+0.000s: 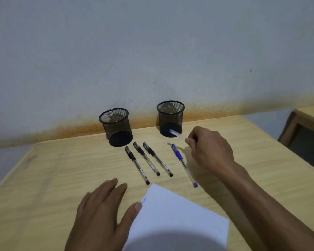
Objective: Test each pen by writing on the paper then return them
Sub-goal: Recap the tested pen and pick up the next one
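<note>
1. our right hand pinches a blue pen above the table, before the right mesh cup.
2. our left hand lies flat, fingers loosely spread, thumb on the paper edge.
3. three black pens and another blue pen lie between cups and paper.

Pretty bare room tbh. The wall is plain pale grey-blue, with an orange-brown speckled stain band running along its bottom, right where it meets the back edge of the desk. The desk is light wood with a visible grain, pushed up against that wall. Off on the right there's the corner of a second wooden table, darker underneath. Light is dim and flat, shadows soft.
</note>
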